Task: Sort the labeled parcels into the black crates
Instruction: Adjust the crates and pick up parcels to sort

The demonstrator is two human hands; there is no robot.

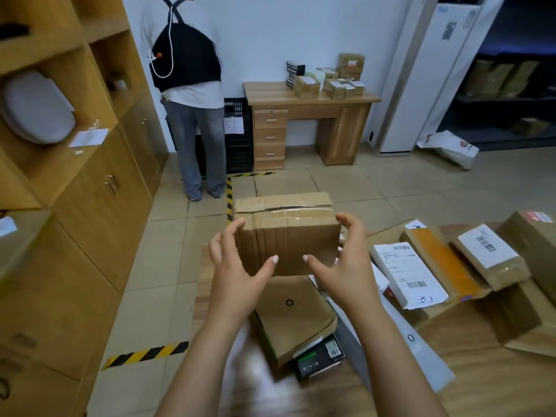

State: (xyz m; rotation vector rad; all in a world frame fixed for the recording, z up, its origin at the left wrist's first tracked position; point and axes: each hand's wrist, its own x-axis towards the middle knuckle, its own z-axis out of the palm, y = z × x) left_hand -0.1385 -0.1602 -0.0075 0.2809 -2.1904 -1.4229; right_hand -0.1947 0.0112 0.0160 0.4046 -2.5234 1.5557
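On the wooden table point(481, 383) closest to the camera, a brown paper mailer point(293, 311) with a recycling mark is lying over a dark carton, and a row of labelled parcels point(406, 272) is leaning together to the right. Just above the mailer, both hands are gripping a taped cardboard box point(285, 233) in the air. The left hand point(237, 260) is wrapping its fingers round the box's left edge and the right hand point(343, 260) round its right edge, both thumbs pressing on the near face. No address label is showing on the faces turned toward the camera, so the step in hand is probably finding it. The box should be rotated slowly, with one hand always clamping a side so it is not slipping while it turns. Beyond the table edge, yellow-and-black floor tape point(229, 200) is marking out a zone on the tiles. Farther back, stacked black crates point(240, 139) carrying a paper sign point(233, 125) are standing against the wall beside a wooden desk point(301, 97), and a standing person point(192, 94) is partly blocking them. The carry will likely need to pass round that person, and the sign should be checked against the label before releasing.
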